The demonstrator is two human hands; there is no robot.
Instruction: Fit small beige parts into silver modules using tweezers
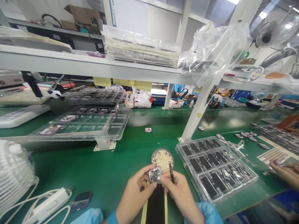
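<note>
My left hand grips a small purple-rimmed electronic device by its edge, its inner parts facing up. Black tweezers are held in my right hand, their tips pointing up and away. The thumb and forefinger of that hand touch the device's right edge; whether they pinch something small there I cannot tell. Just behind the device stands a round dish full of small pale pieces. Below my hands lies a black strip with yellow edges.
To the right, a stacked clear tray holds dark screens and parts. Another clear tray sits raised at left. A white fan, a cable with a white adapter and a shelf post stand around. A co-worker's hand is at far right.
</note>
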